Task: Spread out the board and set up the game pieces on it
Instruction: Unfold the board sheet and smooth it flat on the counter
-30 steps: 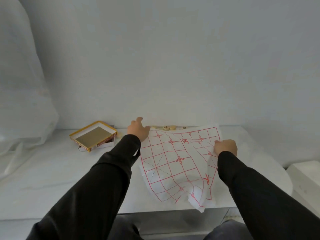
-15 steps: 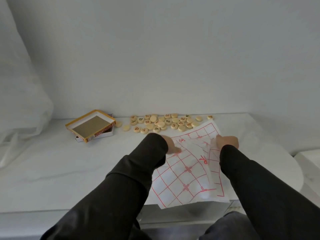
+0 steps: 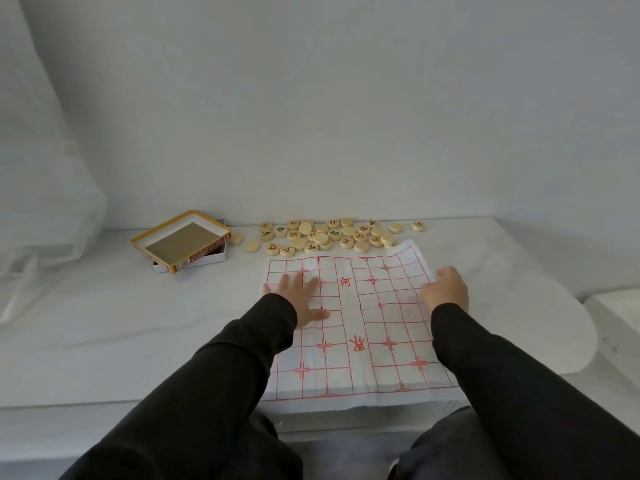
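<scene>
White tabletop [image 3: 138,323], creased paper board [image 3: 360,327], left hand [image 3: 301,299] flat, right hand [image 3: 446,292] gripping edge

In front of me a white table [image 3: 104,323] runs back to a plain pale wall [image 3: 311,116]; its right end is rounded. Back on my left, near the wall, lies a shallow yellow-rimmed box half [image 3: 180,239], open side up, dull brown inside, with red print along its near side. It rests askew on a white box half [image 3: 207,259] that sticks out beneath it. A sheer white sheet [image 3: 41,168] hangs at the far left, bunched where it meets the table. Past the rounded end a white ledge [image 3: 620,317] shows.
</scene>
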A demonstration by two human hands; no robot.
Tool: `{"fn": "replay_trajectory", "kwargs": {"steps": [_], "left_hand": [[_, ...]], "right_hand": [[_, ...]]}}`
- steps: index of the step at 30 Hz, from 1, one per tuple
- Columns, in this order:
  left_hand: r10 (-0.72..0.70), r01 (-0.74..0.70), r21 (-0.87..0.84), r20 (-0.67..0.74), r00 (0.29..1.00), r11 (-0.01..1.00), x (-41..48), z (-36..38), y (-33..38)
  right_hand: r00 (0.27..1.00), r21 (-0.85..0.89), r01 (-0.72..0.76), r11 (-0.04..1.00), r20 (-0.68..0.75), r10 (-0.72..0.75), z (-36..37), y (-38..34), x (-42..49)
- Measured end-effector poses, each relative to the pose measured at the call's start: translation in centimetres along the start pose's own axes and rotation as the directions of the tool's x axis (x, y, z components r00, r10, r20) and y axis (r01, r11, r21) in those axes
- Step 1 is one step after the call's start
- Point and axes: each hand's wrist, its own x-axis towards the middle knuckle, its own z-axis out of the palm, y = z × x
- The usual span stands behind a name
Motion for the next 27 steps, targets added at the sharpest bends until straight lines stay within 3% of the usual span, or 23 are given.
{"fn": "replay_trajectory", "kwargs": {"steps": [1,3,5,7,11,17,21,23,27], "left_hand": [[-0.041,0.041,0.012,-0.026,0.999,0.999,0.0,-0.1,0.0],[-0.140,0.141,0.007,-0.083,0.987,0.990,-0.1,-0.4,0.3],[-0.183,0.179,-0.042,-0.100,0.978,0.983,-0.1,-0.3,0.6],[-0.171,0.166,-0.078,-0.058,0.984,0.983,0.0,0.3,0.8],[-0.150,0.148,-0.098,-0.018,0.988,0.984,0.4,1.7,0.1],[-0.107,0.107,-0.077,0.012,0.994,0.991,0.8,1.5,-0.7],[-0.054,0.056,-0.053,0.033,0.998,0.997,1.0,1.3,-1.1],[-0.009,0.010,-0.019,0.038,0.999,1.000,0.7,1.0,-1.4],[0.070,-0.072,0.045,0.050,0.996,0.996,0.6,0.6,-2.4]], "right_hand": [[0.996,-0.159,0.070,0.985,-0.048,-0.079,0.3,-0.2,-0.3],[0.929,-0.509,0.285,0.812,-0.064,-0.366,1.2,-0.7,-0.8],[0.837,-0.620,0.452,0.641,0.047,-0.545,2.6,-1.7,-1.3],[0.832,-0.624,0.518,0.585,0.208,-0.515,4.3,-2.6,-2.0],[0.847,-0.648,0.525,0.552,0.461,-0.264,7.1,-1.7,-2.5],[0.868,-0.702,0.490,0.517,0.451,-0.210,7.0,-1.9,-2.8],[0.880,-0.764,0.473,0.439,0.380,-0.286,6.5,-2.4,-3.5],[0.858,-0.736,0.506,0.450,0.376,-0.351,6.2,-2.4,-3.6],[0.760,-0.610,0.649,0.454,0.543,-0.357,5.6,-1.8,-3.1]]}}
